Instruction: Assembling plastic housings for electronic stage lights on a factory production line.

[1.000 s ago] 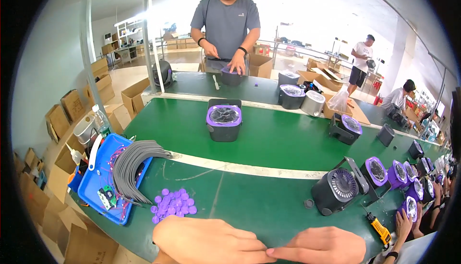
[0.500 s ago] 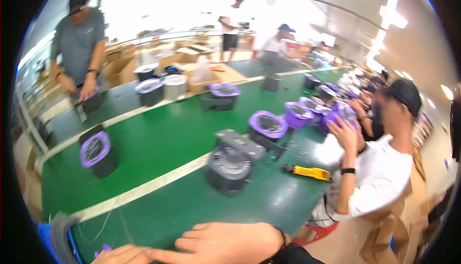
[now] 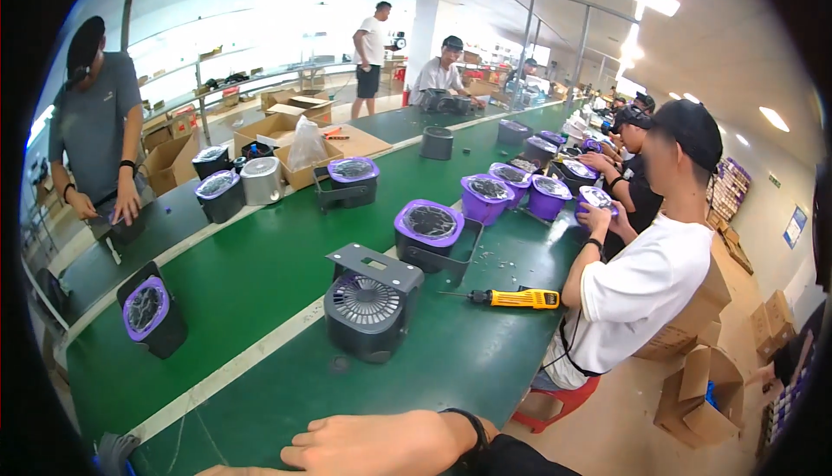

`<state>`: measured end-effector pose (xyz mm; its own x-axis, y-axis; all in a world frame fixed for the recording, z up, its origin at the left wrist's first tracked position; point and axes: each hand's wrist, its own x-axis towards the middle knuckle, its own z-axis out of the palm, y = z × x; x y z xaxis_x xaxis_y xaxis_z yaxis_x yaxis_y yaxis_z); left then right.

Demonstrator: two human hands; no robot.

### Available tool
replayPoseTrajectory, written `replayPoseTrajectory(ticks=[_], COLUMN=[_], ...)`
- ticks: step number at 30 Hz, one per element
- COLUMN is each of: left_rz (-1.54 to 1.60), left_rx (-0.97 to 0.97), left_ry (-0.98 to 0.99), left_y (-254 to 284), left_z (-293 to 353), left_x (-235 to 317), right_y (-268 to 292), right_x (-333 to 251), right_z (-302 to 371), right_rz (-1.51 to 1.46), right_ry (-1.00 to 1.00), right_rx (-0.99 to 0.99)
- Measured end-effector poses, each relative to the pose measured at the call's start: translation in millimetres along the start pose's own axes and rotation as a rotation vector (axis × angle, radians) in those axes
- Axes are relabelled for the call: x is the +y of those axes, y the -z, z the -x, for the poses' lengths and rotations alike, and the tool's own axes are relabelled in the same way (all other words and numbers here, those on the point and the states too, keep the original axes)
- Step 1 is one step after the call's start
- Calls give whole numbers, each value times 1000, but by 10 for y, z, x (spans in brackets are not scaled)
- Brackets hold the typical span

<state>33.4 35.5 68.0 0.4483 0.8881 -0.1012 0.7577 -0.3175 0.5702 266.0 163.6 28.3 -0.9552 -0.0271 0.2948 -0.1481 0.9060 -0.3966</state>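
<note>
My right hand, with a dark band at the wrist, reaches in low over the green table. Its fingers bend down and point left; their tips are cut off by the lower edge, and whatever they hold is hidden. My left hand is not in view. Beyond my right hand stands a dark grey fan, its round slotted grille facing me and a flat bracket across its top. Behind it is a fan housing with a purple rim and a dark bracket. Right of the fan lies a yellow electric screwdriver.
A green conveyor belt runs past the table, carrying a tilted purple-rimmed housing. To the right, a person in white handles a purple-rimmed part. Across the belt stands a person in grey. Open cartons sit on the floor.
My left hand has left the picture at the lower edge. My right hand sits lower and further left. The view has shifted and sharpened; the person on the right now holds the part lower.
</note>
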Motion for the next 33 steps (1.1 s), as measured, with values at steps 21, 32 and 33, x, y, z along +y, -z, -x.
replayPoseTrajectory(ticks=[21, 32, 33], left_rz=[-154, -117, -100], left_rx=[104, 112, 117], left_ry=[-103, -186, -157], left_y=[-64, -114, -126], left_z=[220, 269, 237], left_x=[-131, -247, -278], right_y=[78, -211, -233], right_x=[1972, 1590, 1514], right_z=[831, 853, 915], right_rz=[385, 353, 312], right_ry=[-985, -783, -754], right_rx=[518, 919, 999])
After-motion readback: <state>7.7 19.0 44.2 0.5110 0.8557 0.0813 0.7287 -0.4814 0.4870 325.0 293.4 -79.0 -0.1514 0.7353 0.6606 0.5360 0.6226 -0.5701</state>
